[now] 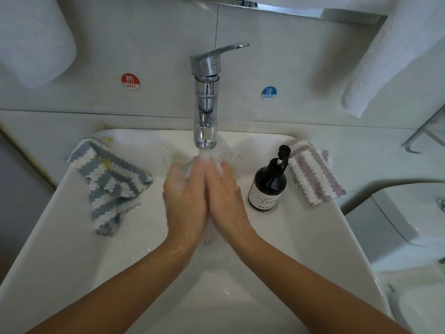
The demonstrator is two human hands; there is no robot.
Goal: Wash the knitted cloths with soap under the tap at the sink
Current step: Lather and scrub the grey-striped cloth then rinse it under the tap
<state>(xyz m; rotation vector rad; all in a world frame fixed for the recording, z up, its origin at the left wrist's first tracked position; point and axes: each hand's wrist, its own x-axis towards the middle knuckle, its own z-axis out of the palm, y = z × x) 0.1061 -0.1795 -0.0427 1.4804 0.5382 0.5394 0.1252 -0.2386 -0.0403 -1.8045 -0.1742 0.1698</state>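
Your left hand [186, 196] and right hand [225, 196] press palm to palm under the running tap [206, 102], fingers straight and together, holding nothing visible. The blue-striped cloth [108, 182] lies on the sink [72, 249] rim's left side, the pink-striped cloth [313, 172] on the right beside the soap bottle [269, 186].

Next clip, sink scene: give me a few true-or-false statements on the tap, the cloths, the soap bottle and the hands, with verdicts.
1. Water runs from the tap onto both hands. True.
2. The blue striped cloth lies on the sink's right rim. False: it lies on the left rim; the purple striped cloth is on the right.
3. The soap bottle stands upright. True.
4. The left hand and right hand are apart. False: they press together.
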